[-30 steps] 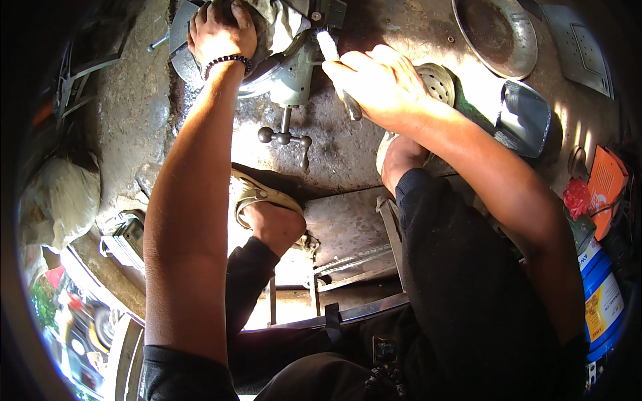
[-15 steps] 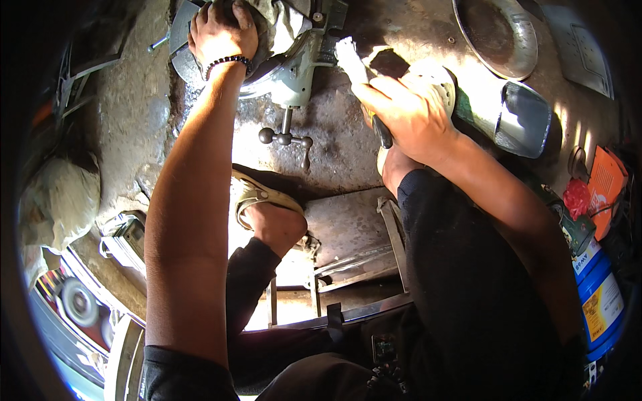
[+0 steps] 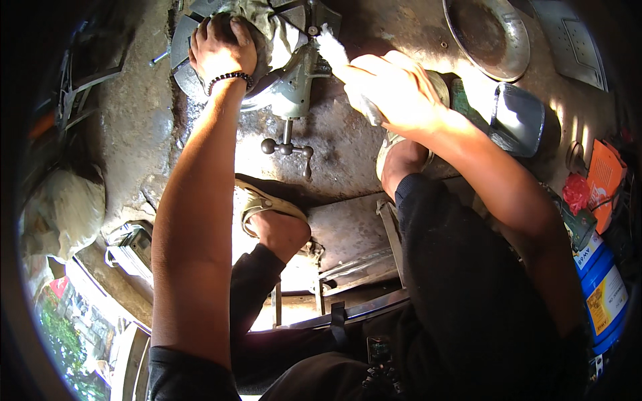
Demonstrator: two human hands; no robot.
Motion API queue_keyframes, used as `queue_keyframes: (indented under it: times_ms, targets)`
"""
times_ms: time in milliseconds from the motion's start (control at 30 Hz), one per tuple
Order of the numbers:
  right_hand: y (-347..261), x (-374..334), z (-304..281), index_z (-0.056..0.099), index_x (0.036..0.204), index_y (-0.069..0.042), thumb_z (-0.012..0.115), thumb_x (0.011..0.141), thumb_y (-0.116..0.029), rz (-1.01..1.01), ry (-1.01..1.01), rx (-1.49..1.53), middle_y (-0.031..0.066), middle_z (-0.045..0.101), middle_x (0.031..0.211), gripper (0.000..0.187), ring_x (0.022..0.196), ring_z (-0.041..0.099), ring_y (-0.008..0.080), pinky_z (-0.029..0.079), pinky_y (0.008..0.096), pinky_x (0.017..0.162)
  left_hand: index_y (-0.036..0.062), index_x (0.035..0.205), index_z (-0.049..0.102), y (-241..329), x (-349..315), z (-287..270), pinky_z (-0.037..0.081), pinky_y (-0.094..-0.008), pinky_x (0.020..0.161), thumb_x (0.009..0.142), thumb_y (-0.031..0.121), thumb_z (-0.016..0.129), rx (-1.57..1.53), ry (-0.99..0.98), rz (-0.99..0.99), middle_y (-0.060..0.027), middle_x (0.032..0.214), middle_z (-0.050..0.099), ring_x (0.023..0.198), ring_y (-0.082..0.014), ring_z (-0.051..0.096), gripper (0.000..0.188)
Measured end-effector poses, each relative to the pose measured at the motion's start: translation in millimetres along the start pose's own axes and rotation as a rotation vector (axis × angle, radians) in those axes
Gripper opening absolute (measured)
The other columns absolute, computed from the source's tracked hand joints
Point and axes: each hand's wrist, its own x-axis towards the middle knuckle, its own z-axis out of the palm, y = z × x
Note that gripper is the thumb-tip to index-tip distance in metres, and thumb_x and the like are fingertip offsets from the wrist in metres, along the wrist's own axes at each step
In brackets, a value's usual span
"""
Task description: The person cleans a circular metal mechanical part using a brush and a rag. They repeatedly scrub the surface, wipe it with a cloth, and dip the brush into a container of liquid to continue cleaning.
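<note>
Head camera: my left hand (image 3: 224, 50) lies palm down on one grey cloth (image 3: 277, 40), just as half a second earlier; whether the fingers clench it, I cannot tell. Cloth and hand hide much of one round slotted metal plate (image 3: 190, 80). One ball-ended crank (image 3: 287, 148) extends from a grey-green fixture (image 3: 292, 97), above the first of two clogs (image 3: 257, 200). One white-bristled brush (image 3: 330, 48) has swung left since the previous frame, its tip now just beside the fixture. My right hand (image 3: 394, 90) grips its handle, covering the middle, and partly hides the second clog. Farther right, one round pan (image 3: 488, 37) is cut off by the top edge, above one dark container (image 3: 518, 120).
</note>
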Motion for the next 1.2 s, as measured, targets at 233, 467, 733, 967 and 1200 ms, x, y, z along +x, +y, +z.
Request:
queue_keyframes:
  times_ms: [233,467,733,967,1200]
  targets:
    - [-8,-22,-12,0.065,0.123,-0.011,0.078,0.069,-0.014,0.054,0.072,0.04,0.0083,0.066,0.109,0.055,0.095,0.065,0.0278,0.049,0.0426,0.086,0.0117,0.12,0.066,0,3,-1,0.032,-0.0505,0.114,0.093,0.038,0.053,-0.001,-0.057,-0.051,-0.0129,0.133,0.062,0.13,-0.0337,0.05,0.04]
    - [6,-10,-8,0.068,0.114,-0.009,0.076,0.076,-0.013,0.102,0.134,0.413,0.0104,0.067,0.098,0.04,0.089,0.066,0.0294,0.052,0.0423,0.082,0.0099,0.122,0.066,2,1,-3,0.033,-0.0509,0.113,0.093,0.035,0.054,-0.019,-0.045,-0.051,-0.0164,0.134,0.06,0.13,-0.0363,0.05,0.04]
    - [10,-2,-10,0.07,0.11,-0.003,0.075,0.074,-0.013,0.137,0.097,0.525,0.0147,0.069,0.101,0.038,0.087,0.069,0.0299,0.056,0.0372,0.08,0.0084,0.121,0.066,4,3,-5,0.036,-0.0495,0.111,0.093,0.034,0.055,-0.014,-0.057,-0.049,-0.0172,0.131,0.061,0.128,-0.0371,0.051,0.04]
    - [18,3,2,0.071,0.102,-0.004,0.074,0.077,-0.009,0.221,0.487,0.521,0.0123,0.071,0.088,0.026,0.075,0.069,0.0266,0.056,0.0341,0.072,0.0073,0.12,0.067,-2,3,-1,0.04,-0.0489,0.108,0.093,0.039,0.053,0.02,-0.047,-0.028,-0.0185,0.128,0.064,0.124,-0.0382,0.055,0.044]
    - [14,3,31,0.073,0.102,-0.003,0.075,0.077,-0.01,0.318,0.48,0.706,0.0113,0.075,0.091,0.025,0.081,0.072,0.0199,0.058,0.0314,0.077,0.0074,0.119,0.067,-9,3,3,0.042,-0.0476,0.106,0.093,0.036,0.055,0.039,-0.062,-0.001,-0.0189,0.126,0.064,0.12,-0.0384,0.057,0.04]
